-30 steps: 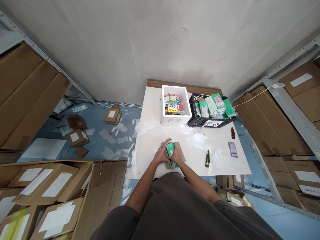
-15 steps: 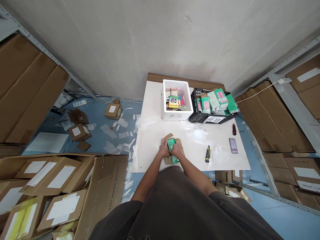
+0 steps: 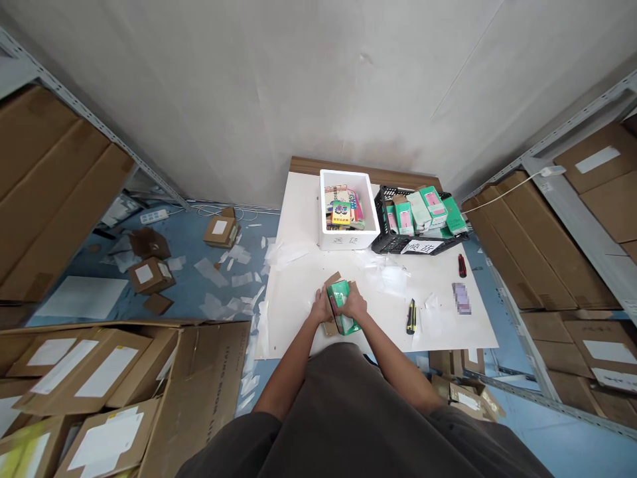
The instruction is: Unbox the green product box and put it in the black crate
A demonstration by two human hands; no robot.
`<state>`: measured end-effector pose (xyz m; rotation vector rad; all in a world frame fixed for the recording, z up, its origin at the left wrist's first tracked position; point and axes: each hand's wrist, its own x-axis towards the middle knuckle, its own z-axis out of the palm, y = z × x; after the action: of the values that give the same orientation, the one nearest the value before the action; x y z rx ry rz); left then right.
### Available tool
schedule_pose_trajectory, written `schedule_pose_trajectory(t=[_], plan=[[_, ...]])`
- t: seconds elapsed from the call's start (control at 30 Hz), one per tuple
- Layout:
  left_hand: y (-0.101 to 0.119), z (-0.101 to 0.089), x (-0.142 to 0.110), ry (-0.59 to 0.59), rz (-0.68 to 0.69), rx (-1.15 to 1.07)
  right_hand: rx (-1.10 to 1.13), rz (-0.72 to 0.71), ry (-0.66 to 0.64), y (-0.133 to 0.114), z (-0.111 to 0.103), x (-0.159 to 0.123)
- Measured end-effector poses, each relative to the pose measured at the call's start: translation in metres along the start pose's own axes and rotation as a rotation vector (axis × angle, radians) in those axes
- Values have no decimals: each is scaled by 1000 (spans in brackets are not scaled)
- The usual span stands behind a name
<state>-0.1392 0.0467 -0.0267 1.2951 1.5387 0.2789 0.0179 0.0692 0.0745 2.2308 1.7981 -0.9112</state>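
Head view: right fingers [image 3: 353, 289] clamp the green box [image 3: 340, 290], now more exposed; left fingers [image 3: 322, 295] clasp the carton [image 3: 332, 279].

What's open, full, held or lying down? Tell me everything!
Green box: gripped by right hand
Brown carton: flaps open
White bin: open, books inside
Black crate: open, filled with boxes
Yellow cutter: lying flat
Red cutter: lying flat
Big carton: open, filled with parcels
Power strip: on floor
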Motion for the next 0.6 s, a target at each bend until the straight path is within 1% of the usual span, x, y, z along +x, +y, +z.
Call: schedule_pose_trajectory(t=[0.1,0.17,0.27,0.33,0.4,0.47,0.53,0.6], plan=[[-3,-5,2,70,-4,-43,106,-47,61,13,-16,-6],[-5,-14,5,118,27,-53,189,-69,100,29,-30,-6],[-10,-37,11,204,103,-14,328,-80,184,63,-47,-1],[-12,-56,14,251,138,40,398,-69,246,86,-51,4],[-14,-75,15,271,145,112,445,-54,312,107,-46,9],[-13,-89,12,262,125,203,492,-47,378,123,-32,15],[-7,-96,4,293,74,308,541,-51,426,134,-9,21],[4,-94,-8,400,52,403,554,-91,421,141,19,23]])
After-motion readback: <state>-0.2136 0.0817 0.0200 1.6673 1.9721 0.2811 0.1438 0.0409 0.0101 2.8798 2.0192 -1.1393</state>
